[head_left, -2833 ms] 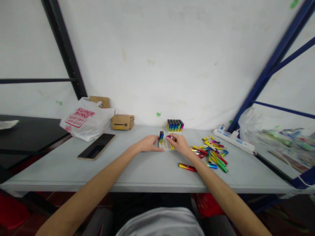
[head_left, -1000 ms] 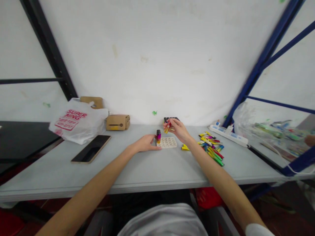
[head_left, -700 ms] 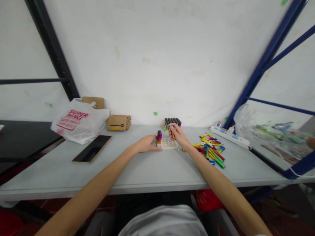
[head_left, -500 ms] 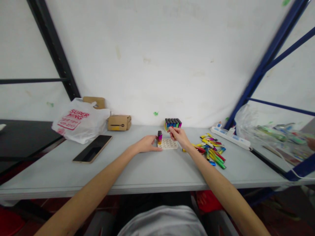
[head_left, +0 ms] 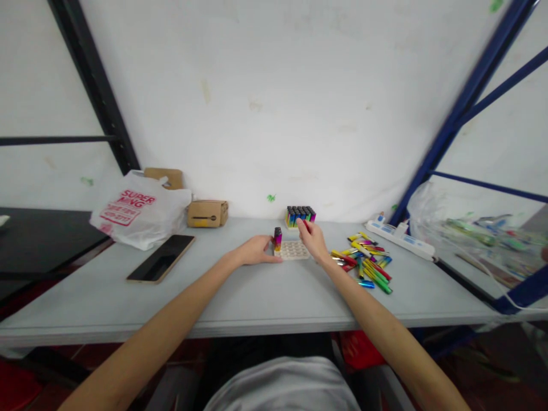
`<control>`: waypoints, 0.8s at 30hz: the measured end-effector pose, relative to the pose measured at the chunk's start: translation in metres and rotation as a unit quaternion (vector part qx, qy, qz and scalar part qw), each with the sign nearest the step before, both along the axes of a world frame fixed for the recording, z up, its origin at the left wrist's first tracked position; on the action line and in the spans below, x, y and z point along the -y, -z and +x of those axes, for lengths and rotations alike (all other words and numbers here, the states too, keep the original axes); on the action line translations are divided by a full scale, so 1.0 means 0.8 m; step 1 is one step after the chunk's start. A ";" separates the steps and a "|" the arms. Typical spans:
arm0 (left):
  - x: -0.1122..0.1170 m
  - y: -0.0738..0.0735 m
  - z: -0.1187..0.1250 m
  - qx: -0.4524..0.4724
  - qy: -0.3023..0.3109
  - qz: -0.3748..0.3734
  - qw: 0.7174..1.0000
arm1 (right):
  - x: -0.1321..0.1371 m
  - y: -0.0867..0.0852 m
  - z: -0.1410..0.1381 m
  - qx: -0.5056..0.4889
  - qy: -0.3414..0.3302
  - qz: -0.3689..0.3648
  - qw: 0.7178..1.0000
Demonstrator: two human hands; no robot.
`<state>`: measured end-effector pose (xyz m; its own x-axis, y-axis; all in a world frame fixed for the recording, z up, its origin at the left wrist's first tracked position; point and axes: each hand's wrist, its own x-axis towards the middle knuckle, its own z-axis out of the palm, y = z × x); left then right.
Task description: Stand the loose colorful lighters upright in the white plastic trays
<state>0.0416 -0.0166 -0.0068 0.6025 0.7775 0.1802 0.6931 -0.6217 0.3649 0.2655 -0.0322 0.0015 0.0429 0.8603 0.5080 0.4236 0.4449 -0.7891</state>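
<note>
A white tray (head_left: 294,251) with rows of round holes lies flat on the table. One purple-and-yellow lighter (head_left: 278,240) stands upright in its left back corner. My left hand (head_left: 256,250) grips the tray's left end, thumb along the front edge and fingers behind. Over the tray's right back part, my right hand (head_left: 314,240) is closed around a lighter, of which a bit of dark red (head_left: 306,226) shows; the rest is hidden by the fingers. Just behind that hand stands a block of upright lighters (head_left: 293,217) with black tops, set in rows.
Loose coloured lighters (head_left: 372,265) lie in a heap at the right. Farther right are a white power strip (head_left: 402,238) and a clear plastic bag (head_left: 471,228). On the left sit a phone (head_left: 161,260), a white plastic bag (head_left: 141,208) and a small cardboard box (head_left: 208,214).
My right hand has shifted slightly to the right and turned, and red now shows between its fingers. My left hand and the tray have stayed put.
</note>
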 end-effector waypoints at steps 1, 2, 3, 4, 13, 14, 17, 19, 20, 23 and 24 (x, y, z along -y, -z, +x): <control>0.000 0.000 0.000 0.002 0.001 0.000 1.000 | 0.001 0.000 -0.001 0.009 0.023 0.017 1.000; -0.001 0.001 -0.001 0.002 0.003 0.000 1.000 | 0.002 0.001 -0.002 0.015 0.041 0.028 0.999; -0.001 0.001 -0.001 0.003 0.004 0.001 1.000 | 0.002 0.002 -0.003 0.022 0.055 0.031 0.998; -0.002 0.002 -0.001 0.003 0.005 0.001 1.000 | 0.002 0.003 -0.005 0.032 0.064 0.027 0.997; 0.003 -0.002 -0.001 -0.005 0.003 0.005 1.000 | 0.001 0.016 -0.023 0.076 0.044 0.028 0.996; 0.004 -0.003 0.000 -0.005 0.004 0.004 1.000 | 0.002 0.015 -0.023 0.075 0.040 0.031 0.996; 0.004 -0.003 0.000 -0.008 0.004 0.006 1.000 | 0.006 0.009 -0.017 0.094 0.009 0.035 0.995; 0.003 -0.002 -0.001 -0.012 0.005 0.008 1.000 | 0.009 0.003 -0.011 0.128 -0.012 0.037 0.991; 0.002 -0.002 -0.001 -0.012 0.005 0.008 1.000 | 0.010 0.000 -0.009 0.150 -0.021 0.043 0.988; 0.001 -0.001 -0.001 -0.008 0.006 0.007 1.000 | 0.013 -0.006 -0.003 0.232 -0.061 0.074 0.968; 0.002 -0.001 -0.001 -0.006 0.007 0.008 1.000 | 0.014 -0.006 -0.003 0.262 -0.081 0.082 0.958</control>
<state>0.0407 -0.0178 -0.0064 0.6152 0.7665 0.1841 0.6892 -0.6364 0.3464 0.2635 -0.0436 0.0066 -0.3833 0.7408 0.5516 0.6575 0.6383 -0.4003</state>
